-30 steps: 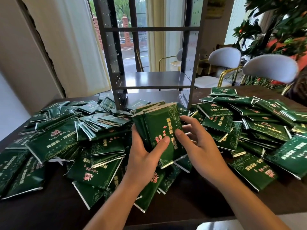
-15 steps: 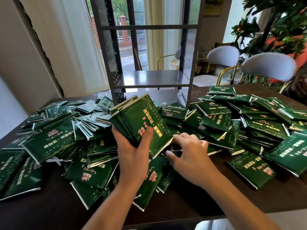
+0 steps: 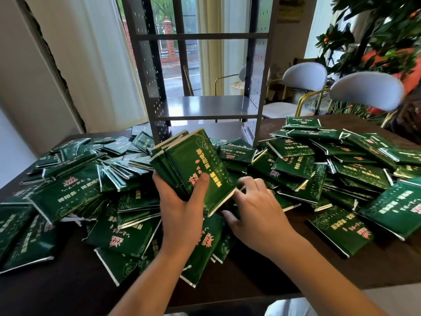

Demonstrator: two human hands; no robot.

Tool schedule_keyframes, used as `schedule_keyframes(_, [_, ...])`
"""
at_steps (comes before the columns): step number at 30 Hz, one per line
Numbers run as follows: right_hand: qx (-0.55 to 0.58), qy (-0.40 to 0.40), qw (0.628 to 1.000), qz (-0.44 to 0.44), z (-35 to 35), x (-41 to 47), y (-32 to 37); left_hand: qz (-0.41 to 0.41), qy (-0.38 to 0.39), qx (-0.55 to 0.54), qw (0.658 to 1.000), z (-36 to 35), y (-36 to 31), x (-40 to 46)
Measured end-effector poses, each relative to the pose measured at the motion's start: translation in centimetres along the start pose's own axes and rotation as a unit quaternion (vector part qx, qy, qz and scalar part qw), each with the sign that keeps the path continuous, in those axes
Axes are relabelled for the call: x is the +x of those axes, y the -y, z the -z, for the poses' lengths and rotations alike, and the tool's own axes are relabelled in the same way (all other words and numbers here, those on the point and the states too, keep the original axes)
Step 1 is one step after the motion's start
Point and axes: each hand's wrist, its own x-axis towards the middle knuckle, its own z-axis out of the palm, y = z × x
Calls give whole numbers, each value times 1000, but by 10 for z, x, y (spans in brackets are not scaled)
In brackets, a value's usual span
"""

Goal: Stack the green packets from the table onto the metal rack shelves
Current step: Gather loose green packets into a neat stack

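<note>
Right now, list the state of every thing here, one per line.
left hand: grips a stack of packets
stack of packets: held, tilted, above the pile
right hand: reaching into the loose packets
loose packets: heaped on the table
rack shelf: bare

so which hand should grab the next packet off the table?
Right hand: it holds nothing I can see, fingers spread low over the loose green foil packets. Left hand already grips a stack of green packets.
</note>
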Motion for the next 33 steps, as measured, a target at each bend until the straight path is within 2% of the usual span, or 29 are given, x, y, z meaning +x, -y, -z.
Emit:
schedule_keyframes(3, [24,81,996,31,3,13,1,7,-19,-15,1000,1,-1,1])
schedule_keyframes(5, [38,99,994,38,5,19,2,-1,-20,-18,1000,1,-1,2])
schedule_keyframes(7, [36,71,996,30,5,19,3,-1,-18,-21,1000,2,0,2])
schedule_keyframes(11, [2,-46,998,37,-1,14,0,-2,-18,-34,999,2,-1,2])
schedule_keyframes(14, [113,-91,989,-1,4,9,-6,-3,-22,-34,999,2,-3,1])
schedule_keyframes(18, [246,-158,953,-80,15,8,-16,9,-10,-20,1000,2,-2,1])
schedule_keyframes(20, [337,-189,916,-104,18,8,-19,13,6,-2,1000,1,0,2])
schedule_keyframes(23, [464,-229,850,-100,28,2,-12,13,27,25,999,2,3,3])
schedule_keyframes(26, [528,-253,808,-69,32,-5,-3,22,41,44,998,2,5,4])
schedule_keyframes(28, [555,-248,793,-43,30,-6,0,30,48,55,997,2,5,4])
schedule_keyframes(33, [553,-225,802,10,18,-3,-2,36,62,25,997,3,12,9])
